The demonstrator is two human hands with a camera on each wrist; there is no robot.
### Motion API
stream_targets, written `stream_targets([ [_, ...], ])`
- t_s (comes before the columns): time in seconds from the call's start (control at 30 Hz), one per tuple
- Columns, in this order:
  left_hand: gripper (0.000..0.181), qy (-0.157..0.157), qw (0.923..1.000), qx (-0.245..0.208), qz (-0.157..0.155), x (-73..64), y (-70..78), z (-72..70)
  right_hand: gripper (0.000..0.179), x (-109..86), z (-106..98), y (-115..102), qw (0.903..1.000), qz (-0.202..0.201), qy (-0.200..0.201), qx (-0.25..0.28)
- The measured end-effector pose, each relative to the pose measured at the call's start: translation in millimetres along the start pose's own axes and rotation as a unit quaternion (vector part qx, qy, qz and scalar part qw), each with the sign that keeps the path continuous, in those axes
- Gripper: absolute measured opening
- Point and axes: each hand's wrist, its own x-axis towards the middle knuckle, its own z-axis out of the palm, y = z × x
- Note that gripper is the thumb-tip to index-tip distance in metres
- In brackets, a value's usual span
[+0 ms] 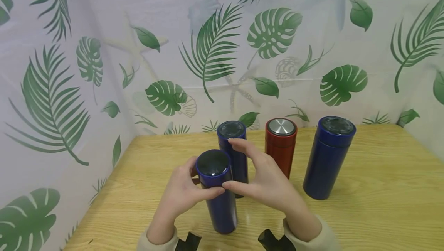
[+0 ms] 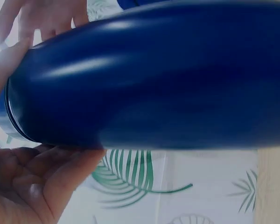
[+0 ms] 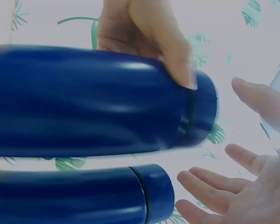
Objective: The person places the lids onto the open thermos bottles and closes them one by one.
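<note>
A dark blue thermos bottle (image 1: 222,210) with a glossy black lid top stands slightly tilted in front of me. My left hand (image 1: 182,189) grips it just below the lid, thumb on the near side and fingers round the left. Beside the lid is my right hand (image 1: 272,179), thumb and fingers spread. In the right wrist view the right hand's fingers (image 3: 214,184) are apart from the lid (image 3: 204,109). Filling the left wrist view is the bottle's body (image 2: 154,79). Whether its base touches the table cannot be told.
Behind the held bottle stands a second blue bottle (image 1: 239,162), partly hidden. Farther right are a red bottle (image 1: 280,150) with a silver top and another blue bottle (image 1: 326,162). All stand on a wooden table (image 1: 388,189) backed by a leaf-print curtain (image 1: 222,116).
</note>
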Motion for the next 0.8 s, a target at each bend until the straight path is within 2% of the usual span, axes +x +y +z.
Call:
stream_targets([
  [0.17, 0.060, 0.044, 0.9987, 0.004, -0.026, 1.7, -4.3, -10.0, 0.072, -0.3, -5.6, 1.5, 1.0000, 0.000, 0.005, -0.008],
  [0.33, 0.059, 0.080, 0.9961, 0.017, -0.034, 4.3, -10.3, -17.2, 0.072, 0.2, -5.9, 2.3, 1.0000, -0.001, 0.004, -0.002],
  [0.63, 0.060, 0.111, 0.9926, 0.035, -0.035, 10.2, -20.8, -19.3, 0.076, 0.5, -4.2, 2.4, 0.9999, 0.001, 0.000, 0.014],
  [0.8, 0.064, 0.126, 0.9918, 0.007, -0.023, 15.4, -29.1, -18.1, 0.076, 0.7, -3.5, 2.0, 0.9999, 0.002, -0.005, 0.015],
])
